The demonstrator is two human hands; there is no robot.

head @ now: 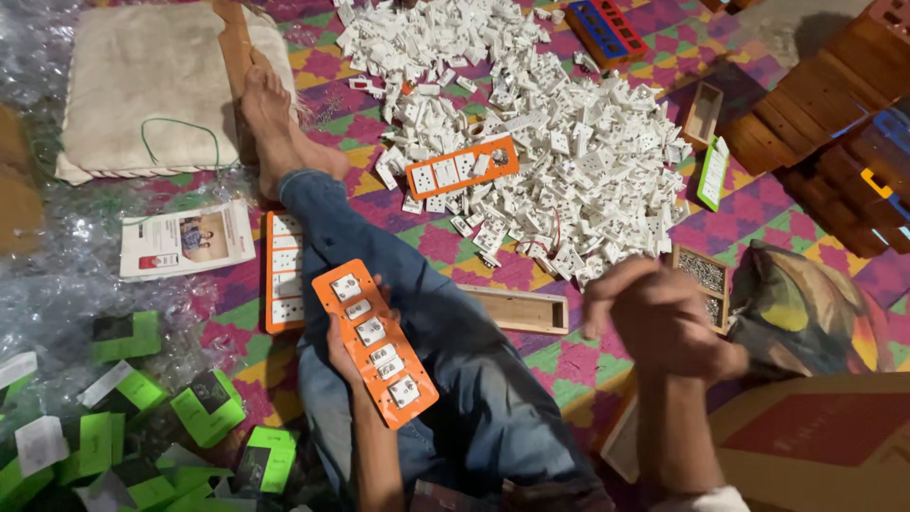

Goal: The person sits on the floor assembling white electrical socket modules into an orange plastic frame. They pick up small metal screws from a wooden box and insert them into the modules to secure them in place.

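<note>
My left hand [343,349] grips an orange panel [374,341] fitted with several white sockets and switches, held over my blue-jeaned leg. My right hand [664,318] hovers blurred at the right, fingers curled; whether it holds something small I cannot tell. It is near a small wooden box of screws [706,275]. A big heap of white sockets and switches [559,161] covers the patterned mat ahead. On that heap lies another orange panel [463,167]. A third orange panel [282,271] lies on the mat left of my leg.
An empty wooden box [517,308] lies by my knee. Green-and-white cartons [142,417] are piled at lower left, a leaflet [188,239] and a cushion [142,85] further up. Wooden boxes [834,104] are stacked at right, and a cardboard box [815,446] sits at lower right.
</note>
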